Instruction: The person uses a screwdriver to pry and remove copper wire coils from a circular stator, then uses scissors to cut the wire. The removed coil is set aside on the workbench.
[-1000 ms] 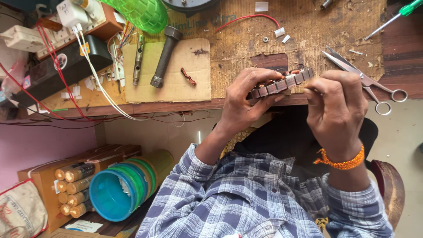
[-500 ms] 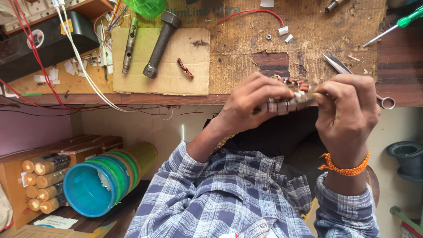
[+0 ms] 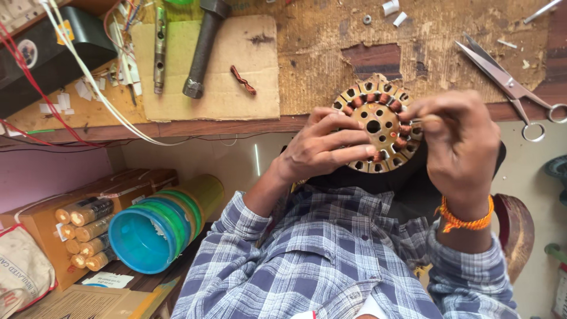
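Stator disc [image 3: 378, 127], round, perforated, copper-wound, gripped by left hand [image 3: 322, 147]; right hand [image 3: 463, 142] pinches apparently thin wire.

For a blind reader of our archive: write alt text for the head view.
Two hands hold a round, perforated motor stator wound with copper coils above a worn workbench; the left hand grips its rim while the right hand pinches at the coils. Scissors, a hammer on cardboard and stacked plastic tubs lie around.
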A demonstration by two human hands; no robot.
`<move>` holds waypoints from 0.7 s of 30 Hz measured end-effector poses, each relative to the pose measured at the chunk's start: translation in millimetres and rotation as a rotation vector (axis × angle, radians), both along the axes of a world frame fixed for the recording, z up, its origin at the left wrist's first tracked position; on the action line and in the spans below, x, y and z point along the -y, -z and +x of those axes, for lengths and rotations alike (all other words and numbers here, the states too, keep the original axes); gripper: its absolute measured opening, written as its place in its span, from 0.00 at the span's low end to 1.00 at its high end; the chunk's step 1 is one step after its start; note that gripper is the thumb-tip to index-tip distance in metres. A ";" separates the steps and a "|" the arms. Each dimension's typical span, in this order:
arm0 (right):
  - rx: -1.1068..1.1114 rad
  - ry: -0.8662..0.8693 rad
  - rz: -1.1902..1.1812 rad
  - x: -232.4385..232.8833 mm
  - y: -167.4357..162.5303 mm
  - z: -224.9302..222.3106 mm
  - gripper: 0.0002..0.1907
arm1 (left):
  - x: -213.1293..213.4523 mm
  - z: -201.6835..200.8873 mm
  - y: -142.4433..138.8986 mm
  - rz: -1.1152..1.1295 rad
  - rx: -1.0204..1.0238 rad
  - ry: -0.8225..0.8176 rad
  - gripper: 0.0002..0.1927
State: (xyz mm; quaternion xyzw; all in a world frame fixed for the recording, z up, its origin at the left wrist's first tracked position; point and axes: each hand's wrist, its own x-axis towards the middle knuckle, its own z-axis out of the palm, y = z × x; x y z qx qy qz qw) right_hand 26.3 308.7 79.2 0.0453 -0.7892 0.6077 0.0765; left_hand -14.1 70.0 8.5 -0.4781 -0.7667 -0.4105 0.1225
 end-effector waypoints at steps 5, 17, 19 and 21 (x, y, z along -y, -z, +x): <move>0.087 0.130 0.054 -16.8 31.8 54.7 0.25 | 2.4 -0.2 -3.3 -0.023 0.089 -0.058 0.23; 0.410 0.128 -0.769 13.6 44.6 58.9 0.32 | -3.7 -5.4 -16.0 0.003 -0.056 0.114 0.12; 0.379 0.121 -0.721 2.6 33.6 49.7 0.29 | -8.9 -11.0 -23.5 -0.019 -0.113 0.092 0.15; 0.315 0.121 -0.685 -4.1 27.7 39.5 0.26 | -16.6 -16.8 -31.7 -0.122 -0.149 0.013 0.20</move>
